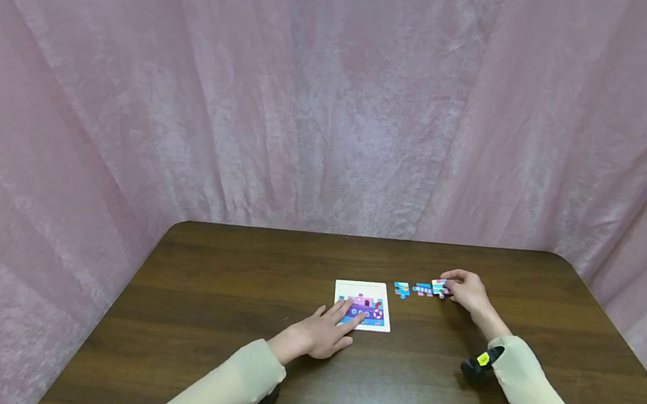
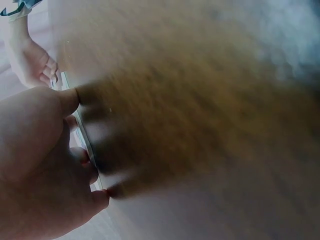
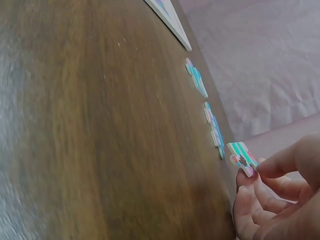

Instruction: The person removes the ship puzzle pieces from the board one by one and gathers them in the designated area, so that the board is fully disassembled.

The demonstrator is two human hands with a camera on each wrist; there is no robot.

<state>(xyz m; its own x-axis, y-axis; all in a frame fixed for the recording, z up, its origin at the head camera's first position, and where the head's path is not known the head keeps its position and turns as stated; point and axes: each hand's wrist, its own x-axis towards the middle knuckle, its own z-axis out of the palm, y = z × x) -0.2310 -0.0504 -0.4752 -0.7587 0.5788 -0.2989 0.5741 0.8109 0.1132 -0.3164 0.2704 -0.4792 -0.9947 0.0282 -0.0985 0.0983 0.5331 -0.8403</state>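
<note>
Puzzle board [image 1: 361, 289] lies flat on the brown wooden table [image 1: 258, 269], its lower part filled with a purple-and-pink boat picture on blue, its upper part white. The left hand [image 1: 320, 333] rests at the board's near left, fingers spread and mostly straight over the picture, gripping nothing. Just right of the board lies a blue-and-orange piece [image 1: 401, 287]; farther right of it, a blue, pink-edged piece [image 1: 423, 289]. Beyond both, farthest right of the board, the right hand [image 1: 468, 293] pinches a striped piece [image 1: 438, 286] between thumb and curled fingers; the right wrist view shows it tilted, and whether it touches the table I cannot tell. Behind the board, past the table's far edge, hangs a pink curtain [image 1: 339, 94].
</note>
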